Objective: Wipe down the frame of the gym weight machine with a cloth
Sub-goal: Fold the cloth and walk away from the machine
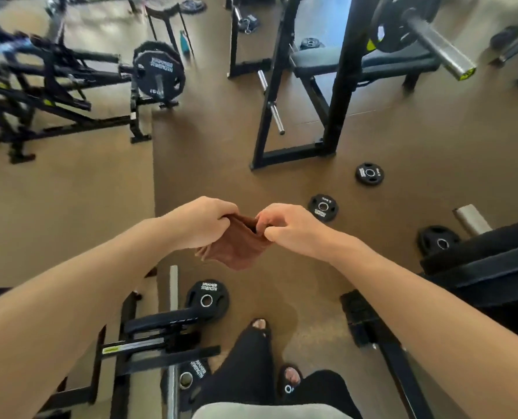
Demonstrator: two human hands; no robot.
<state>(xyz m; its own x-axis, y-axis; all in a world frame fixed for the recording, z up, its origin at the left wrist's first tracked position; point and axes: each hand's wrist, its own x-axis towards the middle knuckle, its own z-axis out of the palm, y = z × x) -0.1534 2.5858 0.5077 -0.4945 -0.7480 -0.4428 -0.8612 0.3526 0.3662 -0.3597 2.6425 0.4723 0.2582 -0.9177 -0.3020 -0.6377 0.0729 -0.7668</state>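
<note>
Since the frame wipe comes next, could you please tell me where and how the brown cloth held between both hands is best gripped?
The brown cloth hangs bunched between the left hand and right hand, both pinching its top edge. Probably best to gather the loose lower fold into one palm from below, since that hanging bulk gives a padded wiping face, while the pinched corners offer little surface.

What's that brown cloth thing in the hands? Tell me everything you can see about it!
The brown cloth is a small, soft rag, reddish-brown and a bit fuzzy-looking. It is bunched and folded, not spread flat, with its loose lower part drooping to a rounded point. It hangs in the air in front of the person, above the tan gym floor, touching no machine. The left hand grips its left top edge and the right hand pinches its right top edge.
</note>
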